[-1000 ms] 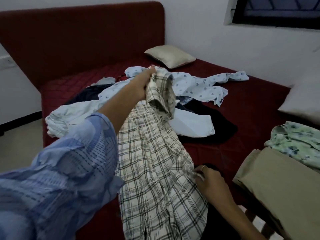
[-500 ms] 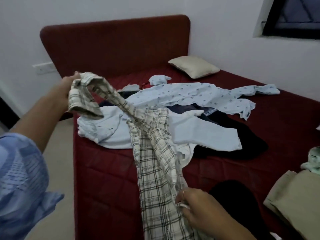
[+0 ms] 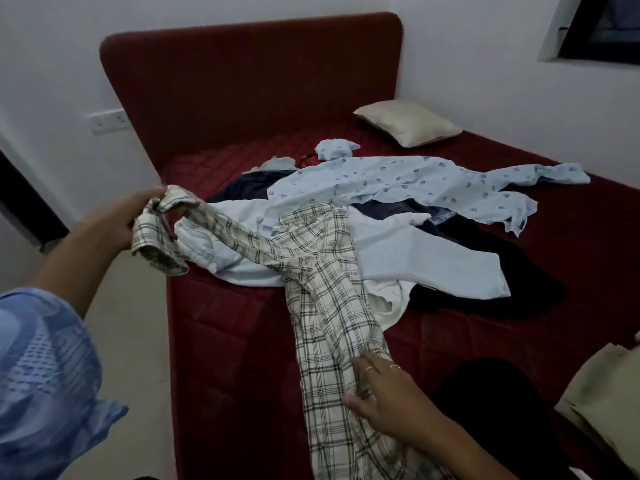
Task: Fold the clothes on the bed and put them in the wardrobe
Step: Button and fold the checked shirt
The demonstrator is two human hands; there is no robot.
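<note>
At the far left, a blue patterned sleeve (image 3: 41,372) covers the left arm, and the left hand (image 3: 117,220) reaches out past the edge of the bed, its fingers clenched round the collar end of a cream shirt with dark checks (image 3: 322,306). From there the shirt stretches rightward and down across the dark red quilted bed (image 3: 235,358), lying over a pale blue plain garment (image 3: 426,261). Behind it a light blue printed shirt (image 3: 408,181) is spread over dark navy clothes (image 3: 485,282), below the dark red padded headboard (image 3: 256,81). Near the bottom, the right hand (image 3: 384,400), rings on two fingers, rests on the shirt's lower part, fingers bunching the cloth. Further right, a cream satin pillow (image 3: 408,123) lies by the wall, and a folded khaki garment (image 3: 602,400) sits at the right edge.
</note>
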